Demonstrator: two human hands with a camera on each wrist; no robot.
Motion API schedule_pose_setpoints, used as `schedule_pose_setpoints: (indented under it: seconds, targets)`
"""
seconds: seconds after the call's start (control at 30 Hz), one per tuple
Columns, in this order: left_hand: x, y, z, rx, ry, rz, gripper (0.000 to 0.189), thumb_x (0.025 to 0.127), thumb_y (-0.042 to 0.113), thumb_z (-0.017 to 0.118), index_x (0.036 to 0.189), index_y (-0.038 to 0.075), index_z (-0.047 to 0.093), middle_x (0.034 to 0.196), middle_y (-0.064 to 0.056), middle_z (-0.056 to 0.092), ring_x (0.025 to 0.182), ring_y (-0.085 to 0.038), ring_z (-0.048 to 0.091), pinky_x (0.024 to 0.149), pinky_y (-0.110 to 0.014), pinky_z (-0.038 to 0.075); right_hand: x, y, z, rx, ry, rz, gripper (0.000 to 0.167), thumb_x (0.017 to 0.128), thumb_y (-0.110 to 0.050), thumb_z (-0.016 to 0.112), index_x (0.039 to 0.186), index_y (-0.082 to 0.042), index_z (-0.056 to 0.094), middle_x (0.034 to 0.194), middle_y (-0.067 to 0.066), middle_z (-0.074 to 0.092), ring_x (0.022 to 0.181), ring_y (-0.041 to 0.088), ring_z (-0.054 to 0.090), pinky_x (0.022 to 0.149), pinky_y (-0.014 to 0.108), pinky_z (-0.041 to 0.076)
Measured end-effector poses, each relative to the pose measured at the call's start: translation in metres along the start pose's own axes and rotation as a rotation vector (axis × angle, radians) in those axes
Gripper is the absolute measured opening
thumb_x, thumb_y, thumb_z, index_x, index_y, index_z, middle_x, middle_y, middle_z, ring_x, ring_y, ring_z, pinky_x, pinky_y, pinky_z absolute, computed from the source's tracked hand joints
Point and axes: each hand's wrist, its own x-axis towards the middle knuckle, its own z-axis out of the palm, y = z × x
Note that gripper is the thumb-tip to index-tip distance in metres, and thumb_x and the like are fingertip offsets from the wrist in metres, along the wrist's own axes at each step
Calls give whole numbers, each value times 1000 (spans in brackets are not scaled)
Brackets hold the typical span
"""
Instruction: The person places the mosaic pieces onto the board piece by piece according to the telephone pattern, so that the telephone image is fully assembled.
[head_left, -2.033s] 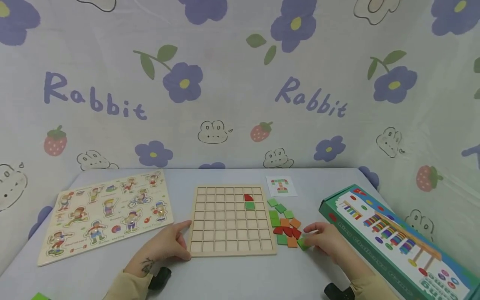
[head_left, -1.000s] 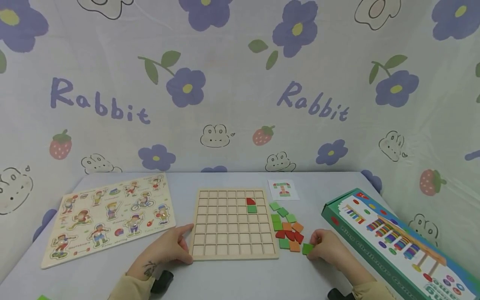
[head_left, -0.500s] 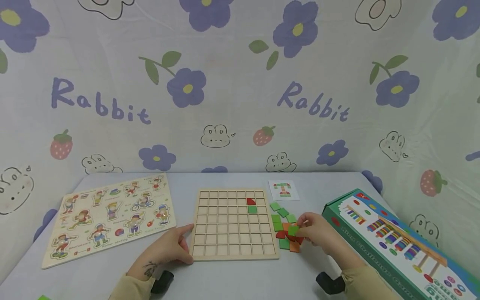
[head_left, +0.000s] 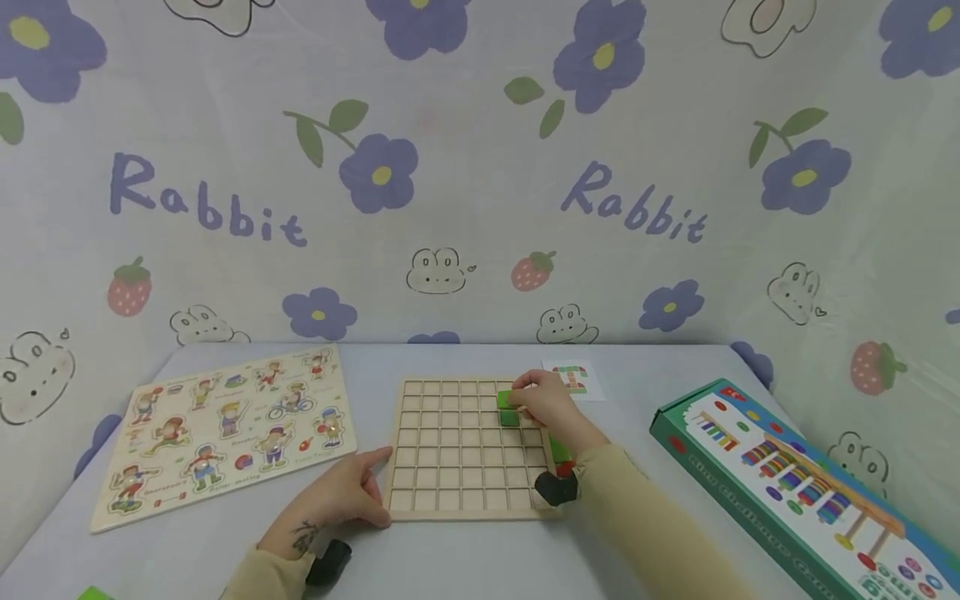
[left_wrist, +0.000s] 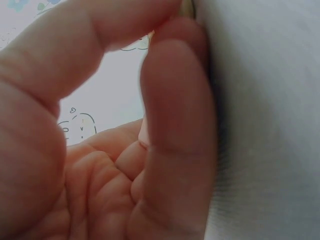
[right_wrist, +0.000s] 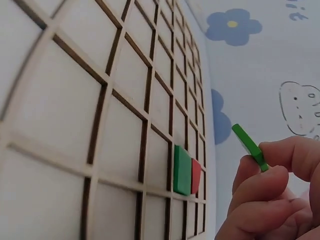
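A wooden grid board (head_left: 450,515) lies in the middle of the table. My right hand (head_left: 553,407) is over its upper right part, pinching a green square tile (right_wrist: 246,142) between thumb and fingers. In the right wrist view that tile is tilted and raised off the grid. A second green tile (right_wrist: 182,170) and a red rounded tile (right_wrist: 195,176) sit in neighbouring cells; the held tile covers the red one in the head view. At the board's left edge rests my left hand (head_left: 341,493), its index finger and thumb apart and touching the frame.
Loose tiles (head_left: 559,450) beside the board's right edge are mostly hidden by the right arm. Behind the hand lies a pattern card (head_left: 592,387). A picture puzzle board (head_left: 195,492) lies left, a green game box (head_left: 795,492) right. A green piece (head_left: 94,593) shows at the bottom left.
My right hand has picked a green tile from the right side of the loose tiles and carried it up and left over the board. The left hand has stayed at the board's edge.
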Motion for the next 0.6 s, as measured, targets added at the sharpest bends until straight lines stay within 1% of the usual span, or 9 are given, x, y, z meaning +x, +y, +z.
schedule_pose_setpoints:
  seconds: [0.13, 0.27, 0.37, 0.5, 0.6]
  targets:
    - [0, 0, 0, 3, 1, 1, 95, 59, -1, 79, 141, -1, 33, 63, -3, 56, 52, -11, 48, 50, -25, 40, 14, -3, 13, -33, 8, -13, 12, 84, -10, 61, 93, -4, 59, 69, 6, 61, 46, 10, 40, 42, 24, 27]
    - [1, -1, 0, 3, 2, 0, 95, 58, -1, 80, 141, -1, 34, 63, -3, 56, 52, -11, 47, 50, -25, 40, 24, -3, 20, -107, 26, -20, 10, 83, -10, 63, 91, -3, 62, 74, 7, 62, 55, 13, 50, 43, 23, 31]
    - [1, -2, 0, 5, 1, 1, 94, 58, -1, 80, 141, -1, 34, 63, -2, 56, 52, -11, 47, 50, -24, 39, 27, -3, 24, -144, 37, -18, 11, 83, -10, 63, 91, -3, 63, 76, 7, 60, 63, 15, 56, 49, 24, 38]
    - [1, -1, 0, 6, 0, 1, 95, 58, 0, 80, 141, -1, 34, 63, -2, 56, 52, -11, 47, 50, -24, 39, 28, -5, 27, -170, 47, -9, 11, 82, -10, 64, 90, -2, 63, 79, 7, 59, 66, 15, 55, 54, 25, 42]
    - [1, -1, 0, 8, 4, 2, 95, 58, 0, 80, 141, -1, 34, 63, -3, 56, 52, -11, 47, 50, -25, 39, 27, -8, 28, -184, 50, -1, 10, 82, -10, 64, 89, -3, 63, 81, 7, 59, 68, 16, 55, 55, 25, 42]
